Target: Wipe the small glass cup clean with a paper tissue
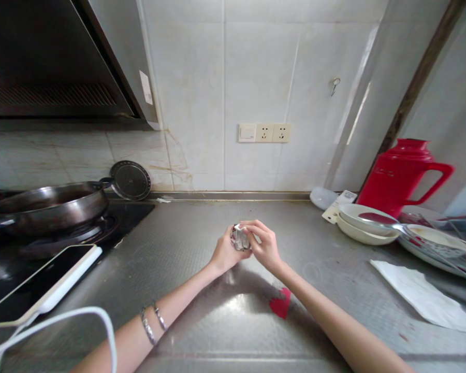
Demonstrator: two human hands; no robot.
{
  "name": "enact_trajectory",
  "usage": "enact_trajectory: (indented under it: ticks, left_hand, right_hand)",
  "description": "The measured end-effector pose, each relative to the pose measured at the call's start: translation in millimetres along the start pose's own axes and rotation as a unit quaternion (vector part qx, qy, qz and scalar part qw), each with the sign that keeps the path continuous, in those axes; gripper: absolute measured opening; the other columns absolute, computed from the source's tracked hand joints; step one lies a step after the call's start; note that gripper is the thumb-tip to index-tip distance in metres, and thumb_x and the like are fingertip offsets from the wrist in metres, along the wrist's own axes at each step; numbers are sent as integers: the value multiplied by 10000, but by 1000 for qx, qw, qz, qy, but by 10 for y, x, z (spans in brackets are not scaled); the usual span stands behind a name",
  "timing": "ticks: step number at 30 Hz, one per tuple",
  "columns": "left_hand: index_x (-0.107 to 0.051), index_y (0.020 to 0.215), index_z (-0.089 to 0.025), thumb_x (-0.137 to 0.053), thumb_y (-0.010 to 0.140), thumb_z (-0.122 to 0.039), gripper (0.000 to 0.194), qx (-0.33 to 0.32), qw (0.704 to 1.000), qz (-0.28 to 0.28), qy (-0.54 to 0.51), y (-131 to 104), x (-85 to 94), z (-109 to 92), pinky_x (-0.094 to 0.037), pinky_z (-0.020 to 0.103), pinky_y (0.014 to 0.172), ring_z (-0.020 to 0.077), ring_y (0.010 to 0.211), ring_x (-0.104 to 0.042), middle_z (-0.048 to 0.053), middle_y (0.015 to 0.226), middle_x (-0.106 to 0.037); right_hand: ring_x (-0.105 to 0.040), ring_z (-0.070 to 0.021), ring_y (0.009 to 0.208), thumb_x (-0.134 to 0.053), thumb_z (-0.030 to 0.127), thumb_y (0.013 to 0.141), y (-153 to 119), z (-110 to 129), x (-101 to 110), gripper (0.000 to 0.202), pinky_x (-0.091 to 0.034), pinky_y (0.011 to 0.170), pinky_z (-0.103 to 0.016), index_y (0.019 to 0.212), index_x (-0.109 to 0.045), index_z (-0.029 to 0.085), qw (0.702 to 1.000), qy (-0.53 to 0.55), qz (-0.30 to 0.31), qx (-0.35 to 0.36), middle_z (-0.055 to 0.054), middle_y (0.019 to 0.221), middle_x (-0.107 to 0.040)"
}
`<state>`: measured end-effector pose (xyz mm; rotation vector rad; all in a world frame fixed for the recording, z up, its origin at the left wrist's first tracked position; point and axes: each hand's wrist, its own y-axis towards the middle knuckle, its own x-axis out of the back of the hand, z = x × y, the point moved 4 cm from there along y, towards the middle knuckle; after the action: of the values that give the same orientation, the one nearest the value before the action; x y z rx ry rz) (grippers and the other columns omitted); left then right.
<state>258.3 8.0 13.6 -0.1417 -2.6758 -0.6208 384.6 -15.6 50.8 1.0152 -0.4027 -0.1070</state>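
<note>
My left hand is wrapped round a small round container, which looks like clear glass or shiny foil; its exact kind does not show. Its open top faces up toward me. My right hand is closed at the container's right rim, fingertips pinched by a small white piece at the top. What that piece is, I cannot make out. Both hands are held above the middle of the metal counter. On the counter below my right forearm lies a red piece, its kind unclear.
On the left, a steel pan sits on the black stove, with a phone and white cable nearer me. To the right are a red thermos, stacked bowls and a white tissue.
</note>
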Motion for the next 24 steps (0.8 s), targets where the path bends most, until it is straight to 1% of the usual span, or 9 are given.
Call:
enact_trajectory:
  ticks: [2, 4, 6, 10, 12, 18, 20, 22, 24]
  left_hand:
    - [-522, 1082, -160, -799, 535, -293, 626, 13, 1000, -9, -1, 12, 8, 12, -481, 251, 666, 176, 778, -635, 32, 905, -679]
    - [-534, 1066, -158, -792, 546, -283, 594, 18, 1000, -12, -5, 15, 8, 15, -476, 240, 648, 166, 755, -632, 24, 880, -679]
    - [-545, 1068, -157, -788, 558, -277, 577, 15, 1000, -6, -18, 13, -1, 16, -475, 235, 646, 159, 747, -629, 23, 880, -680]
    - [-523, 1143, -151, -811, 548, -301, 678, 3, 999, 2, -52, 12, -11, 29, -491, 254, 715, 173, 814, -639, 48, 958, -682]
    - [-516, 1152, -150, -810, 546, -295, 689, 7, 999, 0, -51, 15, -5, 34, -492, 258, 716, 174, 812, -639, 51, 965, -681]
    - [-551, 1051, -147, -774, 557, -263, 555, 21, 1000, -17, -4, 15, 29, -13, -472, 245, 647, 170, 758, -623, 36, 883, -676]
    - [-550, 1066, -156, -767, 565, -258, 555, 10, 1000, -14, -14, 11, 26, -35, -472, 241, 657, 166, 775, -623, 34, 907, -675]
    - [-554, 1072, -153, -775, 562, -265, 567, 4, 999, -12, -29, 6, 20, -43, -472, 238, 663, 163, 775, -620, 34, 913, -673]
    - [-555, 1087, -146, -791, 556, -286, 598, 5, 999, -8, -54, 3, 11, -45, -476, 239, 670, 162, 775, -620, 37, 913, -672]
  right_hand:
    - [-641, -200, 949, -483, 188, 910, -27, 62, -15, 201, -522, 820, -330, 945, -679, 215, 998, -5, 24, 61, -90, 978, -678]
    - [-639, -201, 969, -482, 173, 907, -29, 82, -14, 208, -526, 827, -332, 966, -675, 219, 996, -6, 38, 86, -94, 992, -674]
    - [-651, -200, 928, -489, 186, 906, 2, 63, 13, 200, -531, 801, -325, 926, -686, 213, 997, -6, 25, 67, -89, 956, -682]
    - [-664, -185, 773, -506, 227, 902, 67, -15, 63, 222, -532, 685, -292, 800, -701, 203, 999, -8, -16, -33, -65, 833, -692]
    - [-662, -183, 766, -506, 220, 901, 64, -17, 58, 221, -533, 678, -291, 791, -697, 203, 999, -13, -16, -36, -63, 827, -692]
    - [-636, -196, 969, -478, 138, 898, -26, 65, 8, 226, -537, 825, -342, 997, -660, 229, 992, -30, 40, 114, -87, 991, -670]
    - [-632, -195, 982, -480, 124, 892, -28, 76, 11, 237, -536, 832, -342, 1010, -654, 234, 989, -31, 55, 135, -86, 1007, -667]
    - [-644, -191, 949, -484, 131, 892, 1, 67, 39, 219, -539, 810, -329, 971, -663, 228, 993, -27, 34, 110, -82, 980, -673]
    - [-659, -184, 870, -491, 151, 896, 37, 47, 75, 197, -543, 755, -307, 898, -676, 216, 998, -23, -6, 58, -74, 912, -685]
